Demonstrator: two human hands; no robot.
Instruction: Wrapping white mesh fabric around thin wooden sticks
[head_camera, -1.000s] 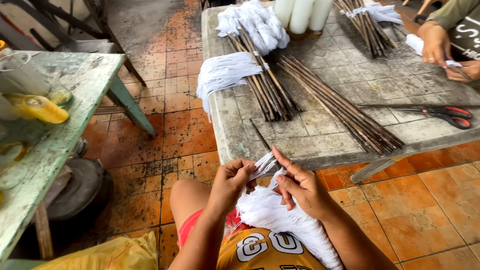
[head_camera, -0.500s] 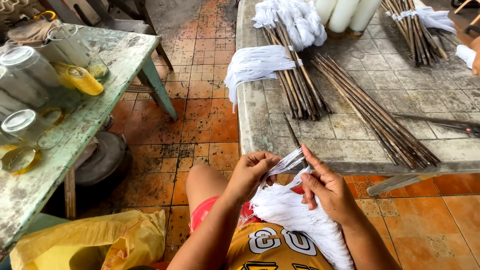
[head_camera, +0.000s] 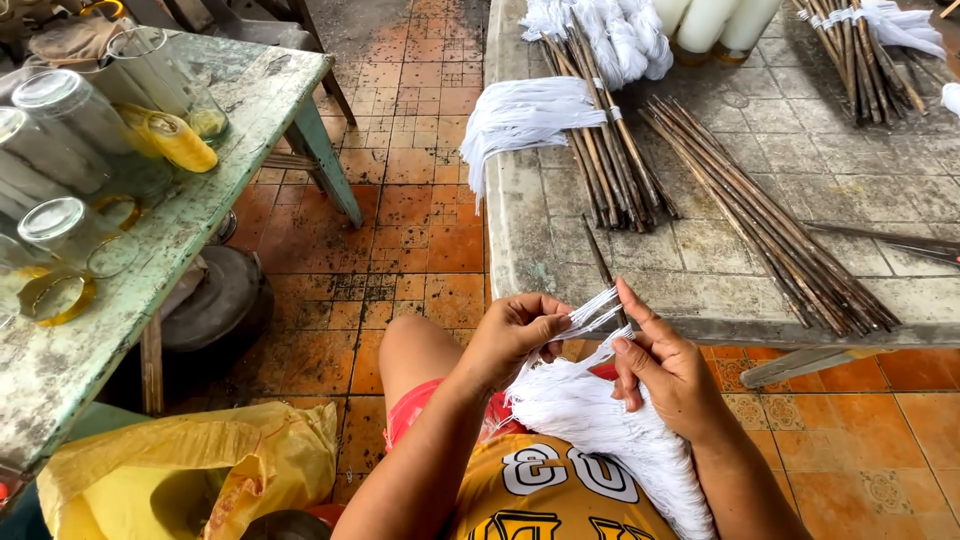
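Thing: white string bundle (head_camera: 600, 420), judged light, limp, easily tangled.
Hold: a few strands are pinched near their ends.
Left hand (head_camera: 515, 335): clenched on strands.
Right hand (head_camera: 665, 365): grasping the bundle.

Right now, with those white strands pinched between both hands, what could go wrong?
1. The left hand and right hand pull a few strands from the white string bundle on the lap; loose strands might tangle or slip free.
2. The thin stick juts past the stone table edge, close to the hands, and could be knocked to the floor.
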